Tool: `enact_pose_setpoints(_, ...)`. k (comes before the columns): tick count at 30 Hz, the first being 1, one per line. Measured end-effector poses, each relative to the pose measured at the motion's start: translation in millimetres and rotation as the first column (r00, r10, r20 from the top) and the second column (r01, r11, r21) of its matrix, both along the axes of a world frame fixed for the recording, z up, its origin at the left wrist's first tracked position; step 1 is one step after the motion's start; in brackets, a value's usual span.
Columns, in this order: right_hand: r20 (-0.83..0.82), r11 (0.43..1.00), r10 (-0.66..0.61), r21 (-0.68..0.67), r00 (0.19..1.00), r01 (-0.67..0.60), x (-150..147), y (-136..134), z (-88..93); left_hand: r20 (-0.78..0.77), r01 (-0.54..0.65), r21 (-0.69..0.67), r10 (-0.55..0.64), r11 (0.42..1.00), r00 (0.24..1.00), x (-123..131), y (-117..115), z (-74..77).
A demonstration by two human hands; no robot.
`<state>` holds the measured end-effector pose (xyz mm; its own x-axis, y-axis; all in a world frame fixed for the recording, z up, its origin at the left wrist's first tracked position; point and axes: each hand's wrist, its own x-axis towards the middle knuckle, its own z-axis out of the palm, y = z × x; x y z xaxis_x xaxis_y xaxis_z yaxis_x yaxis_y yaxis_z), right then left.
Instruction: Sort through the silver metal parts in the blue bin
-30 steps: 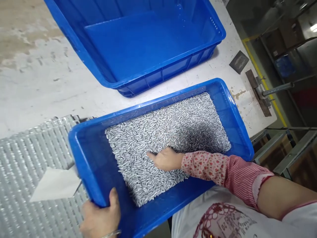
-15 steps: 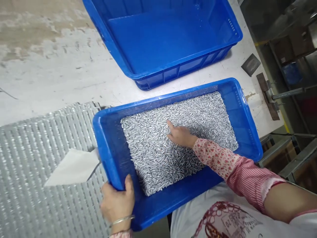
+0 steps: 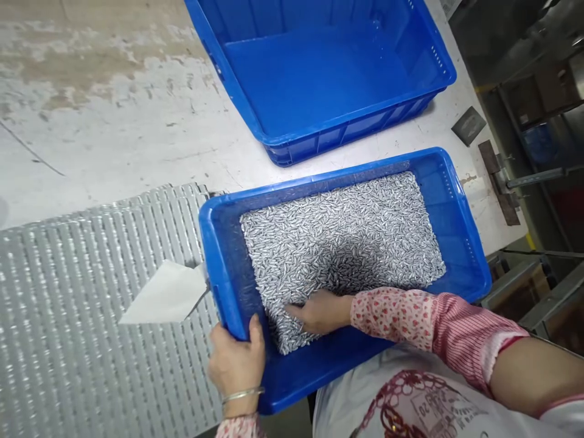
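A blue plastic bin (image 3: 319, 176) sits tilted against my body at the table's edge. Across its floor lies a thick layer of small silver spindle-shaped pieces (image 3: 283, 249). My left hand (image 3: 237, 359), with a bangle on the wrist, is closed around the bin's near left corner, thumb over the rim. Over the near left part of the layer, my right hand (image 3: 322, 312) touches the silver pieces. Its thumb points left and apart, while the other fingertips are partly hidden among the pieces. No piece shows in its grasp.
Beyond stands a second blue bin (image 3: 314, 82) with a bare floor. To the left are stacked silvery ridged strips (image 3: 91, 274), with a white paper (image 3: 164, 295) on them. A dark square plate (image 3: 468, 126) and a brown clamp-like fixture (image 3: 499, 182) are at the table's right edge.
My right hand has moved left and nearer to me across the pieces, its fingers now lower among them. My left hand keeps its hold on the bin. The whole view has shifted slightly.
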<state>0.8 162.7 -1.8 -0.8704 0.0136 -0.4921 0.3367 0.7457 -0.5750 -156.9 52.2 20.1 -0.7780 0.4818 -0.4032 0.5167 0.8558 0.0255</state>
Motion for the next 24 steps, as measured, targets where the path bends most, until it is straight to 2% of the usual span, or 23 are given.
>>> enact_pose_setpoints(3,0.089,0.971,-0.225,0.105,0.97,0.215,-6.5,38.5,4.0,0.023,-0.006,-0.016,0.006,1.0,1.0,-0.2,0.7,2.3)
enact_pose_setpoints(6,0.135,0.885,-0.435,0.247,0.89,0.395,-19.2,82.4,4.6,0.035,-0.001,0.019,0.0,1.0,0.999,-0.9,0.5,2.9)
enact_pose_setpoints(8,0.14,0.842,-0.506,0.295,0.851,0.452,-27.3,101.4,3.3,0.043,0.0,0.053,-0.003,0.999,0.999,-1.6,-0.3,2.4)
enact_pose_setpoints(10,0.135,0.834,-0.517,0.301,0.845,0.462,-34.2,106.1,2.0,0.055,-0.006,0.069,0.002,0.998,0.999,-2.3,-1.1,1.7)
enact_pose_setpoints(12,0.117,0.864,-0.467,0.271,0.877,0.424,-40.0,96.7,1.6,0.064,-0.018,0.068,0.013,0.998,0.998,-2.9,-1.8,1.1)
enact_pose_setpoints(15,0.072,0.952,-0.271,0.164,0.96,0.257,-46.5,70.1,1.7,0.08,-0.019,0.055,0.015,0.998,0.997,-4.1,-2.9,0.5)
enact_pose_setpoints(17,0.033,0.977,-0.187,0.114,0.982,0.182,-49.5,58.3,1.0,0.095,-0.01,0.05,0.005,0.999,0.995,-5.3,-3.5,0.6)
enact_pose_setpoints(18,0.02,0.975,-0.197,0.11,0.98,0.193,-50.4,57.1,0.3,0.103,-0.007,0.048,0.002,0.999,0.995,-5.9,-3.6,0.9)
enact_pose_setpoints(20,0.015,0.946,-0.297,0.136,0.955,0.293,-50.3,65.8,-1.6,0.118,-0.01,0.043,0.005,0.999,0.993,-7.5,-3.4,1.8)
enact_pose_setpoints(24,0.066,0.834,-0.529,0.225,0.846,0.504,-33.2,114.6,-4.1,0.146,-0.03,0.009,0.028,1.0,0.989,-11.9,-2.4,2.5)
